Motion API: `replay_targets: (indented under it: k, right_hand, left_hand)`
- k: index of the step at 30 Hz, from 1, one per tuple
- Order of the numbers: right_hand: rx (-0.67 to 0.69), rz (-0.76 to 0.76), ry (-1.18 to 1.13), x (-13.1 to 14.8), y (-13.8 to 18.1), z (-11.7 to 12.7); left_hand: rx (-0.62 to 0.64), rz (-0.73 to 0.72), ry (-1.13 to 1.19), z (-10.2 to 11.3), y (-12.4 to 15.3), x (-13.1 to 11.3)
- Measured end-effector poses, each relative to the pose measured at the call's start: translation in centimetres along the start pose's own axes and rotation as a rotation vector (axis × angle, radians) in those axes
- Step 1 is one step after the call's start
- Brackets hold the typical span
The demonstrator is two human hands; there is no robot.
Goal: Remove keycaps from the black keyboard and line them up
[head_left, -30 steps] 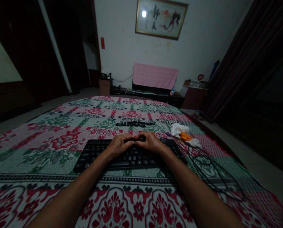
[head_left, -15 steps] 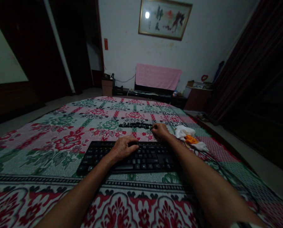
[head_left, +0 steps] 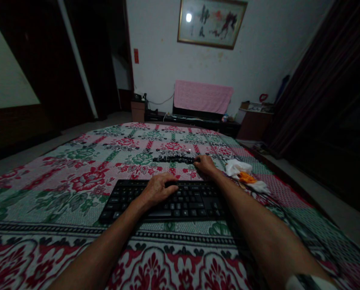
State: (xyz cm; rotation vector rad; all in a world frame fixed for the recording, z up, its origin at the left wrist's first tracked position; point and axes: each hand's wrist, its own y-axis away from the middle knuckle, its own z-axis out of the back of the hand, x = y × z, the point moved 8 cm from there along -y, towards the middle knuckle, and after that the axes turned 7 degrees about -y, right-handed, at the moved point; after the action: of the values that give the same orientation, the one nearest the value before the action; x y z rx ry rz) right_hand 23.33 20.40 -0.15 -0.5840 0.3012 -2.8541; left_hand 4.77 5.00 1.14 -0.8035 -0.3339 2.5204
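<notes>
A black computer keyboard [head_left: 187,200] lies on the patterned bedcover. Resting flat across its upper middle is my left hand [head_left: 161,187], fingers stretched out and thumb apart. Beyond the keyboard, small black keycaps [head_left: 173,159] lie in an uneven row. My right hand [head_left: 205,164] reaches over the keyboard's right part to the right end of that row, its thumb and forefinger pinched on a small black keycap there. The fingers largely hide this piece. My right forearm covers the keyboard's right end.
White cloth or tissue [head_left: 238,167] with an orange piece [head_left: 246,177] lies right of my right hand, beside dark cables [head_left: 278,206]. The bedcover [head_left: 86,201] spreads under everything. At the far wall, a pink towel [head_left: 202,96] hangs over a dark screen.
The view has shifted slightly. My right hand stays at the right end of the keycap row, its fingers a little closer to the keycaps. My left hand remains on the keyboard.
</notes>
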Motion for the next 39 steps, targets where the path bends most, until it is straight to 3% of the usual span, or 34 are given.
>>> replay_targets:
  k: [10,15,18,21,24,28,30,35,39]
  right_hand:
    - [-0.056,0.016,-0.065,-0.3,0.5,0.4]
    - [-0.206,-0.021,-0.199,-0.1,1.9,3.7]
    - [-0.268,-0.047,-0.419,-0.1,3.1,6.0]
    - [-0.279,0.022,-0.609,0.7,4.7,7.7]
    - [-0.221,0.069,-0.767,1.8,6.5,7.9]
    - [-0.033,-0.004,-1.142,3.2,8.5,5.9]
    - [0.042,-0.014,-1.216,4.1,9.2,5.1]
    - [0.233,0.058,-1.093,6.7,10.4,3.9]
    - [0.215,0.099,-0.994,7.2,10.6,3.6]
  left_hand:
    - [-0.014,0.013,0.043,-0.1,0.1,0.2]
    - [-0.004,0.016,0.042,-0.1,0.0,0.2]
    - [0.007,0.024,0.006,0.0,-0.1,0.3]
    - [-0.020,0.056,-0.111,0.5,0.0,0.6]
    - [0.004,0.076,-0.198,0.5,0.1,0.9]
    - [0.071,0.060,-0.226,-0.1,0.1,1.0]
    - [0.075,0.064,-0.236,-0.2,0.0,1.0]
    - [0.082,0.054,-0.239,-0.3,0.0,0.8]
    - [0.071,0.064,-0.249,-0.2,0.1,0.9]
